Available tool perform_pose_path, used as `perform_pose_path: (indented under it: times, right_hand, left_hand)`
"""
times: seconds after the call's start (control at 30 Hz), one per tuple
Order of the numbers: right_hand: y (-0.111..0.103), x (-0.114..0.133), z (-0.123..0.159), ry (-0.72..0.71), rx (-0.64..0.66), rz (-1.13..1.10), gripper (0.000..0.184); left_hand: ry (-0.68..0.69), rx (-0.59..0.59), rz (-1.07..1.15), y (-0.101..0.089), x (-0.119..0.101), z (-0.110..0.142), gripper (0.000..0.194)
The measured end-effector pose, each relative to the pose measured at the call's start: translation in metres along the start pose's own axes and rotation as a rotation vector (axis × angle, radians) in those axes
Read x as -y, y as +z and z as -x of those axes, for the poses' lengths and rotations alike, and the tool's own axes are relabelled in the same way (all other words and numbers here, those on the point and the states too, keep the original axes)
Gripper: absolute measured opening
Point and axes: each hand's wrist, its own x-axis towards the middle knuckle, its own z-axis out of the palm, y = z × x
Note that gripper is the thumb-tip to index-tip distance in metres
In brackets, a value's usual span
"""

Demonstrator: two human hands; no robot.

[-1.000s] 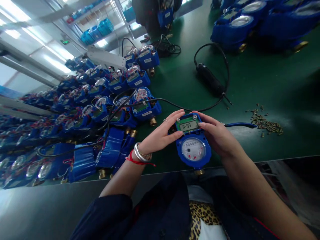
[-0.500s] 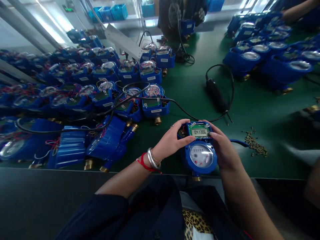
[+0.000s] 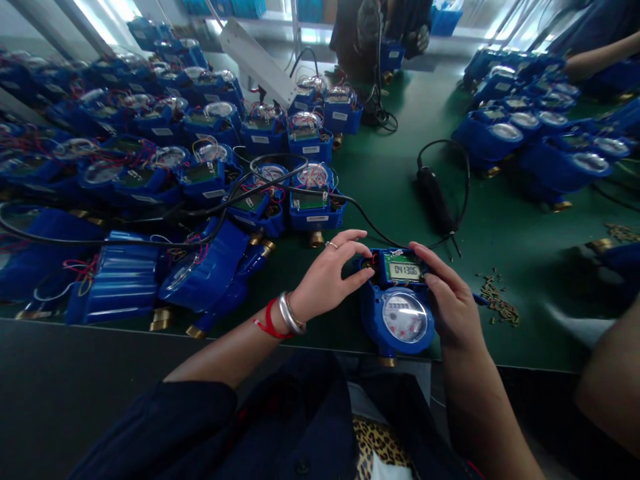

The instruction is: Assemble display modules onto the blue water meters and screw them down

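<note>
- In the head view, the blue meter sits before us at the near edge of the green bench, its dial facing up
- Our right hand grasps the meter's right side, the thumb just beside the display
- Our left hand is loose, thumb and forefinger parted beside the small compartment left of the display; whether they touch it, we cannot tell
- Done, as far as we can judge: the display is seated and running, showing 041306
- Left, in our judgement: the meter is uncovered around the display, and small brass-coloured pieces, probably screws, lie loose in a heap to the right
- Many other meters stand in rows with wires exposed; we cannot tell how many are finished
</note>
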Motion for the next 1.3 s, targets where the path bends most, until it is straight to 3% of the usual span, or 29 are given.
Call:
perform_pose_path:
  times: [0.2,0.47,0.9,1.07,1.3]
  right_hand:
    - [0.003,0.001,0.001,-0.013,0.006,-0.016,0.037]
    - [0.001,-0.013,0.000,-0.048,-0.043,-0.061,0.037]
    - [-0.003,-0.021,-0.001,0.006,-0.039,-0.142,0.039]
    - [-0.002,-0.022,-0.001,-0.018,-0.025,-0.129,0.038]
    - [-0.002,-0.019,0.001,-0.008,-0.032,-0.096,0.038]
  left_hand:
    - [0.018,0.054,-0.253,-0.008,-0.013,-0.009,0.014]
    - [0.099,0.106,-0.455,-0.004,-0.023,-0.022,0.010]
    - [0.038,-0.038,-0.040,0.010,-0.005,-0.010,0.010]
    - [0.049,0.016,-0.042,0.003,-0.001,-0.008,0.011]
    - [0.069,0.184,-0.297,-0.004,-0.017,-0.020,0.015]
